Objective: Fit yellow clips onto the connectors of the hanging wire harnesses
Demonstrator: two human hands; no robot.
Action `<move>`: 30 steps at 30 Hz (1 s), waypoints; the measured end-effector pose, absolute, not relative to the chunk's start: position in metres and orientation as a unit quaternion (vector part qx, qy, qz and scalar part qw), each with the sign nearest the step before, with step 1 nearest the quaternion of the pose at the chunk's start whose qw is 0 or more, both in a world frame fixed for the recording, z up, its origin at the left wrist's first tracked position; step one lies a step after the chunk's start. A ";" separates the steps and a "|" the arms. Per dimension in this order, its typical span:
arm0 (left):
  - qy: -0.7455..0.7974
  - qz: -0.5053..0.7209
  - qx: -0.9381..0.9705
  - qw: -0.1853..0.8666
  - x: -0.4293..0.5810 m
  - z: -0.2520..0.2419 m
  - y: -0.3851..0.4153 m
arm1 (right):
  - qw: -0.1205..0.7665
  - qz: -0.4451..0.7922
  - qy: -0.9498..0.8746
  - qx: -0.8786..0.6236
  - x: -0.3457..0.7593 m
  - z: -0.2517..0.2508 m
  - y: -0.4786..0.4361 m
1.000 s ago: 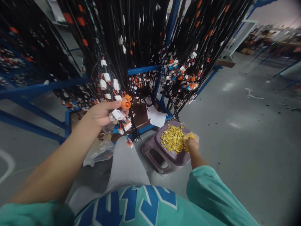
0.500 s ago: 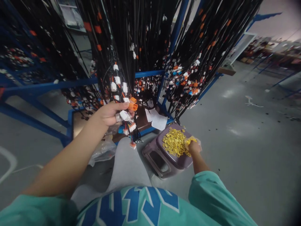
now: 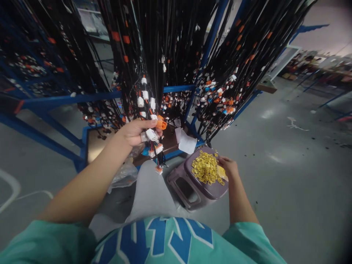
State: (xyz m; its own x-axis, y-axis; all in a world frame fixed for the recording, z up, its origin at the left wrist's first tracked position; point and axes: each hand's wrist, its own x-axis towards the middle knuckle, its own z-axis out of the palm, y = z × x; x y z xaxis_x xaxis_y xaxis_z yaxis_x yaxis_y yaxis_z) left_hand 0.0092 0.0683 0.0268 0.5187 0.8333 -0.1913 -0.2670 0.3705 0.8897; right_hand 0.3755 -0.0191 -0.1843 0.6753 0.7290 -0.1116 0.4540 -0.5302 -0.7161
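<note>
My left hand (image 3: 140, 132) is closed around an orange connector (image 3: 161, 123) at the lower end of a hanging wire harness. White connectors (image 3: 145, 95) on the same wires hang just above my fingers, and a white one (image 3: 151, 135) sits beneath the thumb. My right hand (image 3: 228, 165) is at the right edge of a pile of small yellow plastic clips (image 3: 205, 167), its fingers stretched toward them and seemingly empty. A clear bag with yellow pieces in it (image 3: 222, 173) lies beside that hand. Both pile and bag rest on a purple-grey plastic stool (image 3: 189, 179).
Thick bundles of black wire harnesses (image 3: 176, 44) hang from a blue metal rack (image 3: 178, 88). White paper (image 3: 187, 143) lies on the rack's lower shelf. A clear plastic bag (image 3: 123, 176) is near my knee. Grey floor (image 3: 275, 165) stretches to the right, toward distant tables.
My right hand has let go of the clear bag, which now lies on the stool, and its fingers have come to the pile's edge. My left hand keeps the orange connector.
</note>
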 end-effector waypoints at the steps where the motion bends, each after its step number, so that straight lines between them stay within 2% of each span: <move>1: 0.327 0.363 0.427 0.761 0.010 0.027 0.067 | 0.385 0.230 -0.359 -0.819 0.366 -0.173 -0.016; 5: 0.312 0.357 0.431 0.768 0.009 0.029 0.065 | 0.537 0.320 -0.387 -0.678 0.317 -0.119 -0.008; 7: 0.302 0.351 0.439 0.770 0.009 0.029 0.064 | 0.660 0.395 -0.368 -0.523 0.287 -0.088 -0.008; 9: 0.294 0.345 0.442 0.774 0.008 0.029 0.063 | 0.700 0.420 -0.373 -0.441 0.256 -0.058 -0.011; 12: 0.281 0.345 0.434 0.783 0.008 0.028 0.061 | 0.706 0.409 -0.429 -0.387 0.214 -0.023 -0.017; 16: 0.272 0.361 0.419 0.788 0.008 0.027 0.060 | 0.706 0.357 -0.484 -0.374 0.179 0.001 -0.018; 22: 0.269 0.361 0.398 0.799 0.009 0.031 0.056 | 0.734 0.242 -0.564 -0.291 0.162 0.007 -0.002; 30: 0.280 0.357 0.396 0.798 0.012 0.034 0.053 | 0.703 0.256 -0.587 -0.310 0.151 0.006 0.004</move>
